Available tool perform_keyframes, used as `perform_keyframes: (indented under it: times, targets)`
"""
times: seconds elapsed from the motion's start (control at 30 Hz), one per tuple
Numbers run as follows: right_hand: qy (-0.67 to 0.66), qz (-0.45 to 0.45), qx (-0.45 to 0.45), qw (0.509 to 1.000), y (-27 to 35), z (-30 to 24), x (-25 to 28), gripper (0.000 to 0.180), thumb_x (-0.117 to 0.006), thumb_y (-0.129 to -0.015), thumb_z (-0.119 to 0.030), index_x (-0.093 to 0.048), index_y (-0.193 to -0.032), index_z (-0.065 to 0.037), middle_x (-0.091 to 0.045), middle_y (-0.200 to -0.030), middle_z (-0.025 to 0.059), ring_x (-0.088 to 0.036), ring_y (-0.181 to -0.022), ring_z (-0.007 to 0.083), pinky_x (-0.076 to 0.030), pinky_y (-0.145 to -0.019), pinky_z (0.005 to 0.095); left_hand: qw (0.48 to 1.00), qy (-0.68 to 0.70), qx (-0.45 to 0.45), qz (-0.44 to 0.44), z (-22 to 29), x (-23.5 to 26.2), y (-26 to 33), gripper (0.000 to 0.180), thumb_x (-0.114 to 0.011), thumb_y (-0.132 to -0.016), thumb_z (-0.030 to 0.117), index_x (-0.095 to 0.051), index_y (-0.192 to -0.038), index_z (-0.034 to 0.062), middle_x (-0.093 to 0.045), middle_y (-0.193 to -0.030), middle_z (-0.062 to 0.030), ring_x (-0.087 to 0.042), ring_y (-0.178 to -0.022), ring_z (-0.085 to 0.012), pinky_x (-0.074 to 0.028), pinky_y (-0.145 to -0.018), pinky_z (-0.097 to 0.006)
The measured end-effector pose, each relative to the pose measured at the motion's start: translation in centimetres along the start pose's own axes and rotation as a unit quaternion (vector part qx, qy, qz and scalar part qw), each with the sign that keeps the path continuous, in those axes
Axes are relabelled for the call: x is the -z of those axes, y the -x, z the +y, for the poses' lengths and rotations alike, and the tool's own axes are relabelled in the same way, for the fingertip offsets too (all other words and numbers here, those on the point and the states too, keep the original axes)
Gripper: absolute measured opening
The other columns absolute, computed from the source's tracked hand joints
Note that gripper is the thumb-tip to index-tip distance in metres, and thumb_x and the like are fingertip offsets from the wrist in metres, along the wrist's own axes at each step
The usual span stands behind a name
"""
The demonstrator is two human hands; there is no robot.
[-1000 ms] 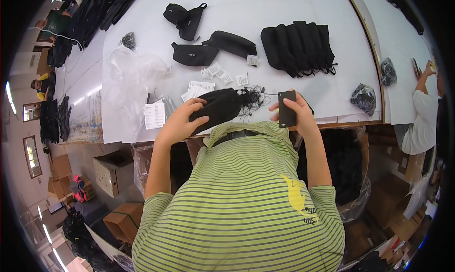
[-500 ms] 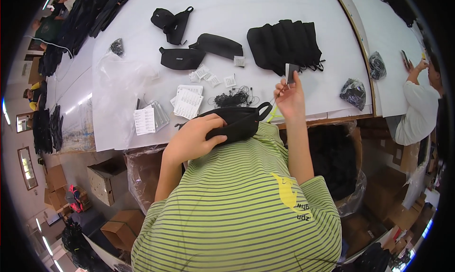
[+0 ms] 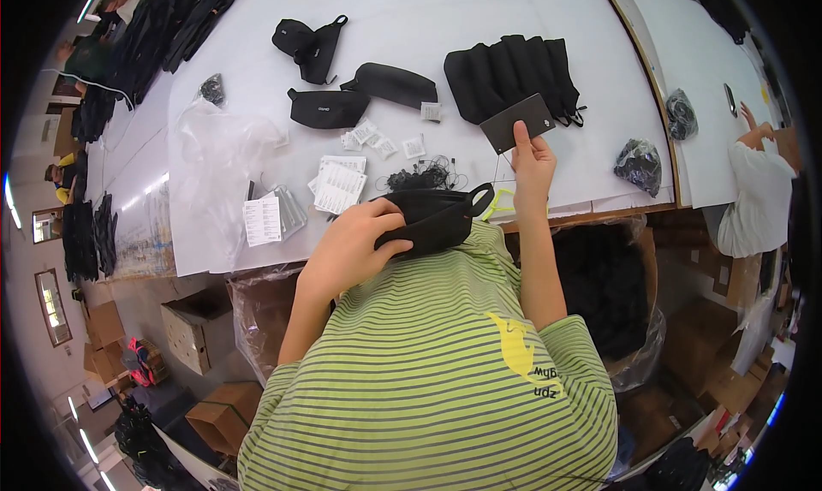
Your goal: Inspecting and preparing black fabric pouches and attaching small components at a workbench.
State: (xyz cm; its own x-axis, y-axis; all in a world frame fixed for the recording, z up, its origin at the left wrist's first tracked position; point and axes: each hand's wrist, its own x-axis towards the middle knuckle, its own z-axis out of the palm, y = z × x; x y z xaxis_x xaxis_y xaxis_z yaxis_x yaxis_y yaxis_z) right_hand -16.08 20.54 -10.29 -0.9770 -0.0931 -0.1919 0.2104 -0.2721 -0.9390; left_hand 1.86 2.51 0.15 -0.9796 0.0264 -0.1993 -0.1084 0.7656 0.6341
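Observation:
My left hand (image 3: 353, 244) is closed on a black fabric pouch (image 3: 445, 221) at the table's near edge, its thumb and fingers around the rim. A loop stands up at the pouch's right end. Raised to the right of it, my right hand (image 3: 533, 172) pinches a flat dark grey hang tag (image 3: 516, 125) between thumb and fingers. A thin dark string runs down from the tag toward the pouch. Just beyond the pouch lies a tangled heap of black strings (image 3: 421, 176). White printed cards (image 3: 340, 187) and a fanned stack of tags (image 3: 272, 215) rest to its left.
Small white sachets (image 3: 366, 133) lie mid-table near several black pouches (image 3: 394, 83). A row of overlapping black pouches (image 3: 488, 76) sits farther right. Clear plastic (image 3: 218, 148) covers the left side. A lined box (image 3: 604, 277) of black items stands below the table. Another person (image 3: 753, 200) works at right.
My right hand has turned the tag from nearly edge-on to its broad dark face and shifted slightly. My left hand stays on the pouch. The person at right has moved a little.

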Motion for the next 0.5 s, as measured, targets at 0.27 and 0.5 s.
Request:
perform_keyframes:
  times: [0.27, 0.5]
  targets:
    - [0.574, -0.489, 0.193, 0.628, 3.6, -7.0, -3.2, 0.031, -0.071, -0.077, -0.035, -0.070, -0.076, -0.004, -0.056, -0.056, 0.0114, -0.054, -0.047, 0.0228, -0.041, -0.049, 0.0351, 0.987, -0.042, -0.128, 0.090, -0.4, -0.6, -2.1, 0.020, -0.073, -0.074, 0.017, -0.064, -0.089, 0.0065, -0.053, -0.126, -0.0097, -0.053, -0.111, -0.0261, -0.039, -0.097, -0.041]
    - [0.495, -0.495, 0.095, 0.708, 4.6, -6.5, -3.4, 0.034, -0.068, -0.080, -0.040, -0.071, -0.083, -0.006, -0.057, -0.056, 0.0095, -0.054, -0.051, 0.0238, -0.041, -0.051, 0.0327, 0.990, -0.030, -0.136, 0.016, -3.2, -0.8, -2.5, 0.021, -0.073, -0.074, 0.021, -0.064, -0.088, 0.0088, -0.060, -0.082, -0.0034, -0.057, -0.087, -0.0222, -0.035, -0.102, -0.040]
